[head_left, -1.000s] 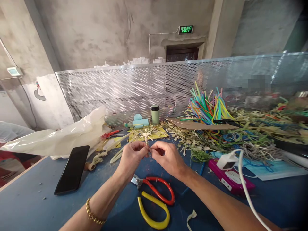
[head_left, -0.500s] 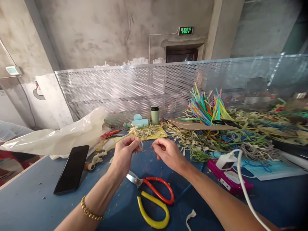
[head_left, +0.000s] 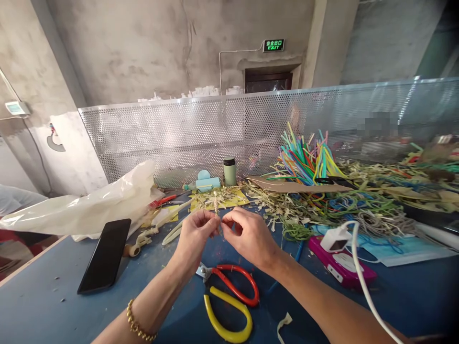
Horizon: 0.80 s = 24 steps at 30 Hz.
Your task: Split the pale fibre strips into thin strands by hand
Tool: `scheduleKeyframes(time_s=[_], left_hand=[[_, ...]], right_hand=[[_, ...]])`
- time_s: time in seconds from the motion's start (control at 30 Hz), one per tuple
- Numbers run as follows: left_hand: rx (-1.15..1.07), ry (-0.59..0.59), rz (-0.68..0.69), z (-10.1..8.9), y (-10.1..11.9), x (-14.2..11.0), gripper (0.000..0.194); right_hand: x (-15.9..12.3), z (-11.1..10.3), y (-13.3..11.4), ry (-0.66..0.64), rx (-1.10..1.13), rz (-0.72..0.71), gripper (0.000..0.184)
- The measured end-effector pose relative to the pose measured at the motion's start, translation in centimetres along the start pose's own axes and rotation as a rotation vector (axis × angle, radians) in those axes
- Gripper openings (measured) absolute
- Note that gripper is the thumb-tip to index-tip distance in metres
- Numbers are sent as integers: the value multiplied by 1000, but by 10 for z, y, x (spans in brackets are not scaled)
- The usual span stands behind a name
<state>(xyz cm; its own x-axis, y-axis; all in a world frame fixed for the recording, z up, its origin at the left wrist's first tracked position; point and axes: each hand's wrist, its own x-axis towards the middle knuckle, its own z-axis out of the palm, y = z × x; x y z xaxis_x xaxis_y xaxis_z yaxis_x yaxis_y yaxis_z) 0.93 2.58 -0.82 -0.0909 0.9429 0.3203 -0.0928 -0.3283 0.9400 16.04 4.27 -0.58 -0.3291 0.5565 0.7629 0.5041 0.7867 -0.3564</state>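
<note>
Left hand [head_left: 195, 235] pinched a small pale braided piece [head_left: 216, 205], thumb against fingers; right hand [head_left: 253, 236] closed its thumb and fingers on the lower end, fingertips near the left's. Piece stood roughly upright above both hands, over the middle of the blue tabletop [head_left: 39, 306]. Exact grip partly hidden by the fingers.

Containers: green tumbler [head_left: 230, 175], black lid on, upright near the perforated metal panel [head_left: 168, 138]; contents couldn't be seen. Light blue cylinder [head_left: 209, 184] lay just left of it, contents unclear. Large cream plastic bag [head_left: 93, 203] sprawled at left, overhanging the tabletop edge; couldn't tell what was inside. Yellow sheet [head_left: 242, 197] held dry plant scraps.

Edges and room: light-coloured edge ran along the left side, panel bounded the back. Black phone [head_left: 104, 255] lay left of the left forearm, blue surface between them. Scissors [head_left: 255, 291] with one red and one yellow handle lay below the hands, handles spread, blades partly hidden by the left wrist. Pale curled strip [head_left: 285, 322] lay right of the handles. Right side crowded: magenta power strip [head_left: 330, 260] with white charger [head_left: 335, 240] plugged in, blue face mask [head_left: 412, 251], tangled cords and fibres, colored stems [head_left: 304, 160] bunched behind a cardboard piece [head_left: 297, 185].
</note>
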Motion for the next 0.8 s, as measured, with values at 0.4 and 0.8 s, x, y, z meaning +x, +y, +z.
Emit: scheduleKeyframes(time_s=[0.4,0.8], left_hand=[[51,-59,3,-2,4,-1,15],[105,-26,39,0,2,0,9]], right_hand=[[2,-1,1,-16,11,21,17],[0,2,2,3,-25,-11,17]])
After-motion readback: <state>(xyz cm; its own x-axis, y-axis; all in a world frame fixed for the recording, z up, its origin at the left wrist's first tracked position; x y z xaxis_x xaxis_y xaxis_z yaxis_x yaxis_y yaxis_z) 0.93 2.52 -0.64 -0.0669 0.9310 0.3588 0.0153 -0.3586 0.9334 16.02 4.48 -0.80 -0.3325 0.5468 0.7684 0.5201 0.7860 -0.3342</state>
